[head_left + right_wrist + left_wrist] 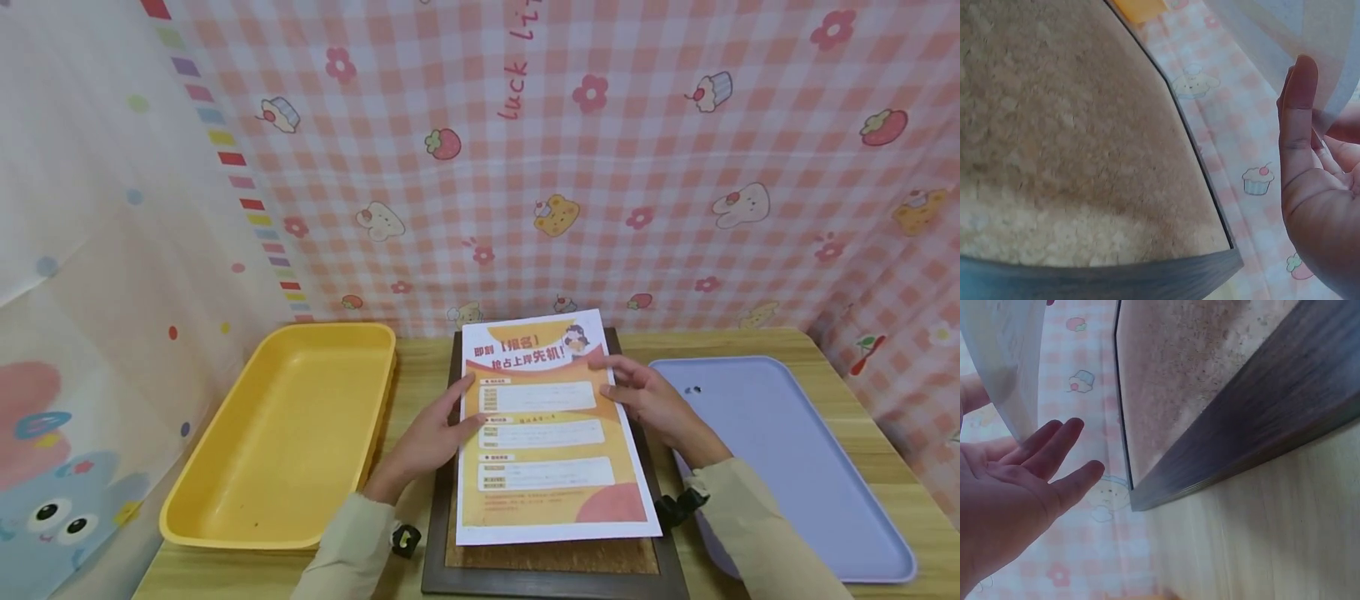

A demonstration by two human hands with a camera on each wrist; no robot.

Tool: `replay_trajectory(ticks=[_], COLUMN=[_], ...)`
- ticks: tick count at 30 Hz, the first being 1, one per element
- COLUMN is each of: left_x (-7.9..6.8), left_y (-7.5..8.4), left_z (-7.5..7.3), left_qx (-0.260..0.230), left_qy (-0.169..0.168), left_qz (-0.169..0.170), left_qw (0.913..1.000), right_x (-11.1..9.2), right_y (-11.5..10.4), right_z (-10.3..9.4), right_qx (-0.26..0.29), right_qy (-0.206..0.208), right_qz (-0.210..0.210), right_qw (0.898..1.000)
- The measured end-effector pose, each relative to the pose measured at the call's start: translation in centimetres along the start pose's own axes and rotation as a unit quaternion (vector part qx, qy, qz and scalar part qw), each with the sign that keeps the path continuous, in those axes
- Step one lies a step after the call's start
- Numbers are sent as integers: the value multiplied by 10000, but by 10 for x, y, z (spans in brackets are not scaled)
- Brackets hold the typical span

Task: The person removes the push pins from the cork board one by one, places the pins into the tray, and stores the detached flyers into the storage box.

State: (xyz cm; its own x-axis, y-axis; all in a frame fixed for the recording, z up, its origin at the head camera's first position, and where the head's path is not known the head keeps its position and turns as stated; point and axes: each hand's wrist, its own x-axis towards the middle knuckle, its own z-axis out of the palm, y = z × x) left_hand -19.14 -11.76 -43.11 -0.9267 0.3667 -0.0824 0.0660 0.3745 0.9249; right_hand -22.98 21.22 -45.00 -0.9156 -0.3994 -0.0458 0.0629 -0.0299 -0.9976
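A printed sheet of paper [551, 467], orange and yellow with white text boxes, is held above a cork board [551, 557] in a dark frame. My left hand [429, 437] pinches the sheet's left edge between thumb and fingers. At the right edge, my right hand [660, 410] pinches it a little higher up. From below, the left wrist view shows the paper [1013, 369] raised clear of the board, with fingers of the left hand [1010, 494] under it. The right wrist view shows the right hand [1325, 187] at the paper's edge. Most of the cork lies hidden under the sheet.
On the left of the wood-grain table [408, 367] stands a yellow tray [292, 433]. A lavender tray [787, 467] lies to the right, partly behind the right forearm. Behind the table hangs a pink checked cloth [480, 183] with cartoon prints.
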Motion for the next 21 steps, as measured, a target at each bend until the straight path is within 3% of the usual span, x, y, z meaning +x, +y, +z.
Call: replay_trajectory(ticks=[4,13,16,21], left_x=[-4,-16,-19,-23], left_y=[5,16,18,18], left_z=[-2,-20,-25,-33], left_qx=[-242,-961,-889,-539], left_qy=[127,-141,-44,395], left_qz=[166,-108,-333,-769], left_qw=[9995,9952,9955,9948], right_x=[-2,2,5,11], right_y=[-6,-15,-17,-21], right_z=[6,21,27,39], right_qx=[112,249,247,179], right_qy=[-84,-15,48,120], right_qz=[-114,-158,-168,-231], right_qw=[9998,9996,9995,9995])
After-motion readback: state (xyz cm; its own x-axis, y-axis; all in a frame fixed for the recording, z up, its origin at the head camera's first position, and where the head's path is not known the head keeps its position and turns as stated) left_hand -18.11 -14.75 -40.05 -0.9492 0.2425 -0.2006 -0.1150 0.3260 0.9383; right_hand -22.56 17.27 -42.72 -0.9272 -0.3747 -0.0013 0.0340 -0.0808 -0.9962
